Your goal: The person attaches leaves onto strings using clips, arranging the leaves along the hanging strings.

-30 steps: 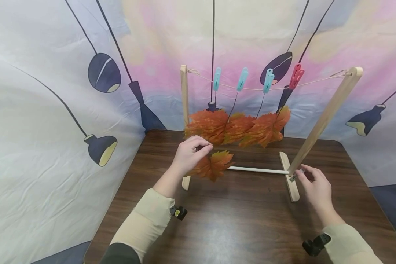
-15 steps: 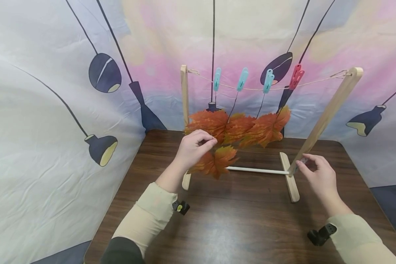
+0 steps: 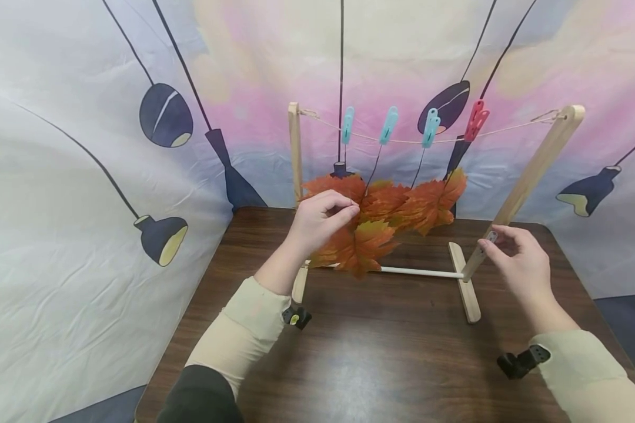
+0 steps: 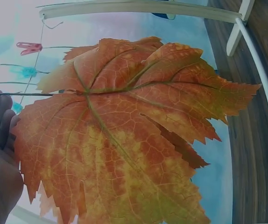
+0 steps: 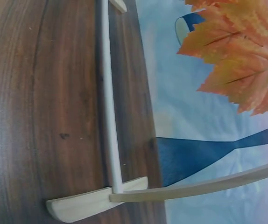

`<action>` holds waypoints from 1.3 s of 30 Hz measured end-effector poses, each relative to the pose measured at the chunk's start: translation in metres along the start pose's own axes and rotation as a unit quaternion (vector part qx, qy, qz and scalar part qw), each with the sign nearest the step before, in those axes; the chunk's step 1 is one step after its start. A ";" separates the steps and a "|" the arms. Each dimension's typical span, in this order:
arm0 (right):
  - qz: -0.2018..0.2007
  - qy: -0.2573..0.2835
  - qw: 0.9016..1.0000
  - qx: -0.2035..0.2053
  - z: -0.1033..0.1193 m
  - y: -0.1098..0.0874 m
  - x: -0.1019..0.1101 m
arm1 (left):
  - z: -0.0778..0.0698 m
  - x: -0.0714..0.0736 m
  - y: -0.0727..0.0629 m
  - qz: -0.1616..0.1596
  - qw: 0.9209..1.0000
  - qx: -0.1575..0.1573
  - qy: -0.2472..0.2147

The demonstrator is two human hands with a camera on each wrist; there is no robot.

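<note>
My left hand (image 3: 323, 220) pinches the thin stem (image 4: 36, 94) of an orange artificial maple leaf (image 3: 357, 249). The leaf hangs below the fingers, in front of other leaves (image 3: 428, 202) on the string, and fills much of the left wrist view. Thumb and fingertips of my right hand (image 3: 524, 264) hold a small pale clothespin (image 3: 492, 236) beside the rack's right post. Neither the right hand nor that clothespin shows in the right wrist view. Three light blue clothespins (image 3: 388, 125) and a red clothespin (image 3: 476, 121) sit on the string, with leaf stems below them.
A wooden rack has a left post (image 3: 294, 150), a slanting right post (image 3: 540, 164), a foot (image 3: 464, 285) and a white crossbar (image 3: 420, 271). The string (image 3: 508, 131) spans the post tops. Everything stands on a brown wooden table (image 3: 391, 352) before a painted cloth (image 3: 254, 47).
My left hand has risen and moved right with the leaf. The right hand has also lifted, carrying the clothespin up along the right post. The hung leaves stay where they were.
</note>
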State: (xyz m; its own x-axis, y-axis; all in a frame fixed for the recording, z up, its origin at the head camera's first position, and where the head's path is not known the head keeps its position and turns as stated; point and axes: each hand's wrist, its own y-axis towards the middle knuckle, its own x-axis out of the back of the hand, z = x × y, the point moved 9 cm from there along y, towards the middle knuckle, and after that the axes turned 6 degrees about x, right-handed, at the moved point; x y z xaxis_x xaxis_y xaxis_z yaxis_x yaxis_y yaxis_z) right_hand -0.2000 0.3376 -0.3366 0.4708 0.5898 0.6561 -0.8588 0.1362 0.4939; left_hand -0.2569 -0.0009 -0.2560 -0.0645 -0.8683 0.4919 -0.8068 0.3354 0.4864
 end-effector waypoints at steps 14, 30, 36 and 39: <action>-0.015 0.004 1.000 0.021 0.009 0.015 0.016 | -0.012 -0.011 0.016 0.021 1.000 -0.015 -0.002; -0.045 0.033 0.997 0.049 0.031 0.034 0.035 | -0.032 -0.021 0.034 0.034 0.999 -0.012 0.003; -0.045 0.025 0.998 0.038 0.035 0.043 0.042 | -0.041 -0.029 0.042 0.043 0.999 -0.017 0.007; -0.060 0.026 0.997 0.032 0.036 0.049 0.049 | -0.044 -0.031 0.044 0.044 0.999 -0.020 0.007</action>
State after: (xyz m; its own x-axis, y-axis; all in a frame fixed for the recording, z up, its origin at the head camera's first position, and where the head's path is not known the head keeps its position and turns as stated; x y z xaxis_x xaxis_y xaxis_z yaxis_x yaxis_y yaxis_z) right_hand -0.2121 0.3444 -0.2594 0.5570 0.6130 0.5603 -0.7814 0.1583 0.6036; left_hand -0.2652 0.0571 -0.2183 -0.1265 -0.8299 0.5434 -0.7746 0.4249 0.4685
